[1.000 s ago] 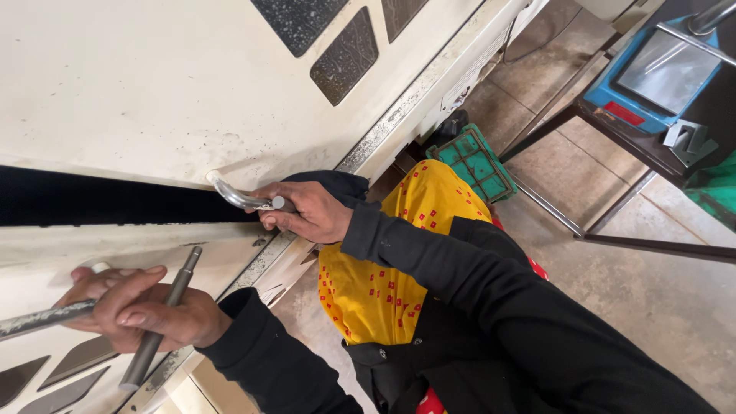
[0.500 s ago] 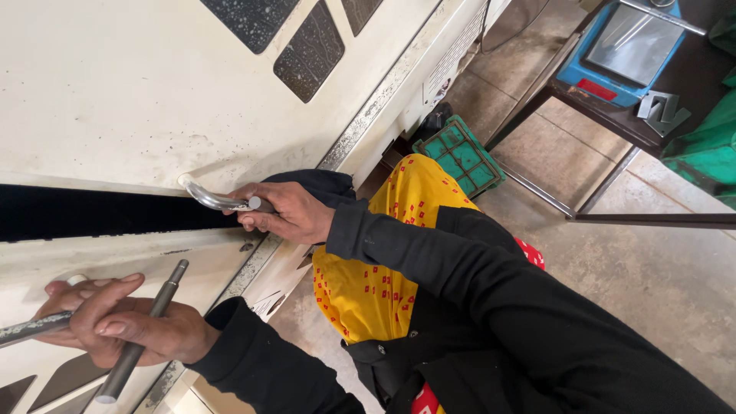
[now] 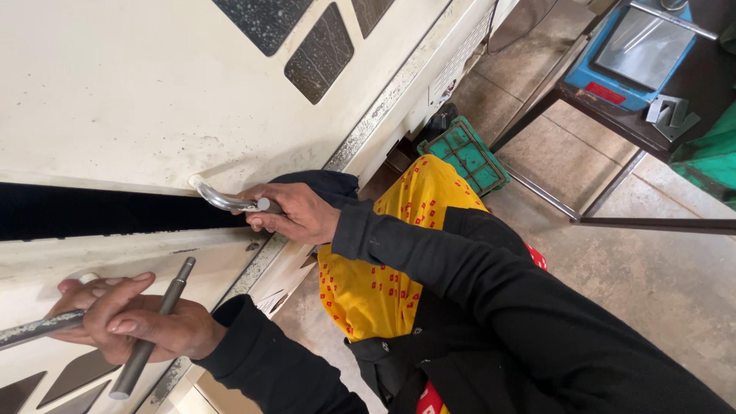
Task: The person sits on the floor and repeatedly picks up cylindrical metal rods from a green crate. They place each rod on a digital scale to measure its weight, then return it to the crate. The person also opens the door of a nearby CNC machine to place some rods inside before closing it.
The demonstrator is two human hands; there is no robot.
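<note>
- Gripping the curved metal door handle (image 3: 230,202) with my right hand (image 3: 295,215), fingers wrapped shut around its free end, thumb side up.
- The handle's far end meets the cream machine door (image 3: 138,100) just beyond my knuckles, at the door's lower edge.
- A dark gap (image 3: 92,211) runs out from my right hand, between that door and the second cream door (image 3: 207,264) below it.
- My left hand (image 3: 134,322) is closed on a grey steel rod (image 3: 153,326), which runs slantwise through my fist; one end sticks out past my fingers toward the gap, the other pokes out below my wrist.
- The same left hand also lies on a second door handle (image 3: 34,330), a rough metal bar that passes under my fingers; whether I clamp it or only rest on it I cannot tell.
- Dark diamond-shaped window panels (image 3: 322,54) sit in the upper door, well beyond my right hand.
- Both my sleeves are black; a yellow cloth with red marks (image 3: 383,268) hangs between my forearms and my body.
- Behind my right forearm, on the floor, stands a green plastic crate (image 3: 468,157), just beside the machine's base.
- Farther off behind my right arm stands a dark worktop (image 3: 613,126) carrying a blue device (image 3: 636,54) with a grey top.
</note>
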